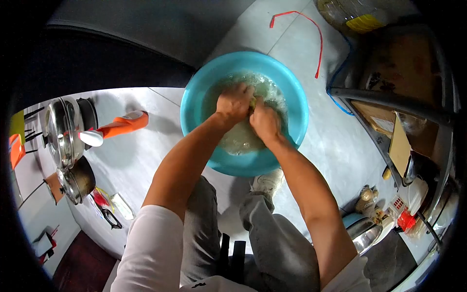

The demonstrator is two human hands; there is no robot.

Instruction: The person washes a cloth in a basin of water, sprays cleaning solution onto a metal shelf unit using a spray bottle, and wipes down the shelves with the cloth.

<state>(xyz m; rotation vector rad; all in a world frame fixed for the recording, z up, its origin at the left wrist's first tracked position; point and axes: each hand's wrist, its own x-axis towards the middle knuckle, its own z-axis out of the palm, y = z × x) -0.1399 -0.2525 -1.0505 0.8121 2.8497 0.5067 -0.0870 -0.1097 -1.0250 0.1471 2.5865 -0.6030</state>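
Note:
A turquoise plastic basin (293, 92) stands on the floor in front of me, holding cloudy, sudsy water (238, 141). Over the middle of it, my left hand (234, 103) and my right hand (265, 120) are close together, partly at the water's surface. Both have curled, closed fingers. Between them shows a small bit of a yellowish-green, wet thing (252, 102); its kind is hidden by the hands and the water.
An orange spray bottle (127, 125) lies left of the basin, near lidded pots (63, 131). A red strap (318, 41) lies on the floor beyond. At right stands a dark metal rack (394, 100) with cardboard. My shoe (267, 182) is beside the basin.

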